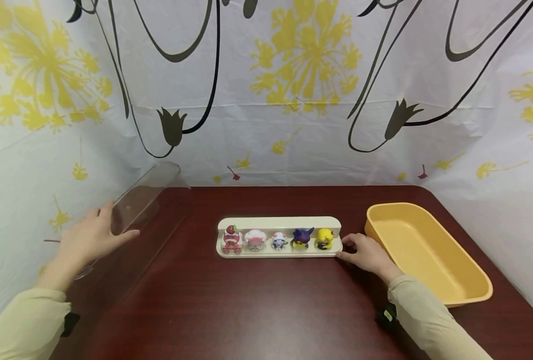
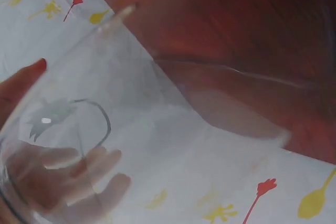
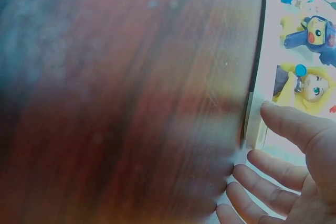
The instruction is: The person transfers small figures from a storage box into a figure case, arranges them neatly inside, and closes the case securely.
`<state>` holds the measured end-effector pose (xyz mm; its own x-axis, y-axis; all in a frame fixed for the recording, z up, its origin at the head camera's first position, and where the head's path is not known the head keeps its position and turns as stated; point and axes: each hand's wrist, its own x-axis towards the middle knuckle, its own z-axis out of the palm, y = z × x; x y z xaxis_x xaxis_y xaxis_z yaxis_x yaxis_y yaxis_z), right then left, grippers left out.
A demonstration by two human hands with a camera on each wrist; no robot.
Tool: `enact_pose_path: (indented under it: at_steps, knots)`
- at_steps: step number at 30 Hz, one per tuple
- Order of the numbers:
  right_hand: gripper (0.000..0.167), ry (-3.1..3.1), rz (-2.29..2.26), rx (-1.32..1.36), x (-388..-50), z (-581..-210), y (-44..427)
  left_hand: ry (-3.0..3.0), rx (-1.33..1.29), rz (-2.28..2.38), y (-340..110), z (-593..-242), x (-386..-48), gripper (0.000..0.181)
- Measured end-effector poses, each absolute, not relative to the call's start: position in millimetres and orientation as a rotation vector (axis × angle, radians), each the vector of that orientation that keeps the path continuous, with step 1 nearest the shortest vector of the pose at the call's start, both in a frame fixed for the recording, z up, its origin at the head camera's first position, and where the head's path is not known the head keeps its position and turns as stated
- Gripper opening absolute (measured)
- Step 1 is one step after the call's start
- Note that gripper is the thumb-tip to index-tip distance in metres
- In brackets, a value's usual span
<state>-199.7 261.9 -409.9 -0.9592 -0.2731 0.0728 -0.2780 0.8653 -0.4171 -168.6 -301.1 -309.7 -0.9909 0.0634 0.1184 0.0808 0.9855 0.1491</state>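
A cream display stand point(image 1: 281, 253) sits mid-table with several small figurines point(image 1: 279, 241) in a row on it. My left hand point(image 1: 86, 239) holds a large clear plastic cover point(image 1: 145, 206), tilted at the table's left side. In the left wrist view, several fingers point(image 2: 102, 195) show through the clear plastic. My right hand point(image 1: 367, 254) is at the stand's right end. In the right wrist view its thumb touches the stand's corner, beside a yellow-haired figurine point(image 3: 314, 88), while the other fingers spread loosely along the end.
A deep yellow tray point(image 1: 421, 245) stands on the right of the dark red table point(image 1: 271, 305), close behind my right hand. White cloth point(image 1: 311, 150) printed with flowers hangs round the back and sides.
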Motion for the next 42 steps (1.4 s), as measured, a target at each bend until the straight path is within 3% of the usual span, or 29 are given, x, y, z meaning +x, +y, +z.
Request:
enact_pose_path:
  at_steps: [25,42]
  knots:
    - [0.038,-3.027,0.659,0.447,-199,-408,260,-2.929,-0.825,-0.548,-239,-207,-189,0.088]
    - [0.037,-3.014,0.665,0.466,-200,-410,262,-3.027,-1.172,-0.46,-150,-183,-237,0.089]
